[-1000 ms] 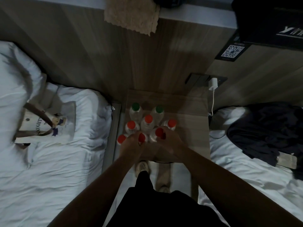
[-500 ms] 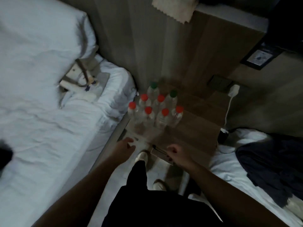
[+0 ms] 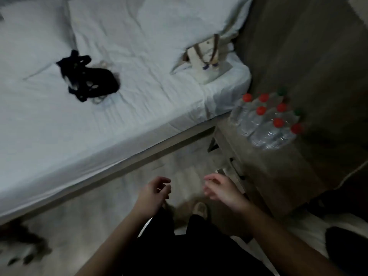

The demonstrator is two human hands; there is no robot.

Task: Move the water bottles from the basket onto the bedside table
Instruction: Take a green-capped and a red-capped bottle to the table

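Note:
Several clear water bottles (image 3: 264, 122) with red and green caps stand packed together on the wooden bedside table (image 3: 278, 166) at the right. My left hand (image 3: 154, 193) and my right hand (image 3: 221, 188) hover low over the floor, in front of the table, both empty with fingers loosely curled and apart. A black mesh basket-like object (image 3: 87, 76) lies on the white bed at the upper left; the view there is blurred.
The white bed (image 3: 119, 120) fills the left side, with a canvas tote bag (image 3: 207, 54) near its head. A wooden wall panel (image 3: 308, 46) rises behind the table. My legs and a shoe (image 3: 200, 209) are below. A dark blurred object (image 3: 20, 244) lies on the floor at lower left.
My hands have let go of the bottles and pulled back from the table. The view has swung left, bringing the bed and the black object into sight.

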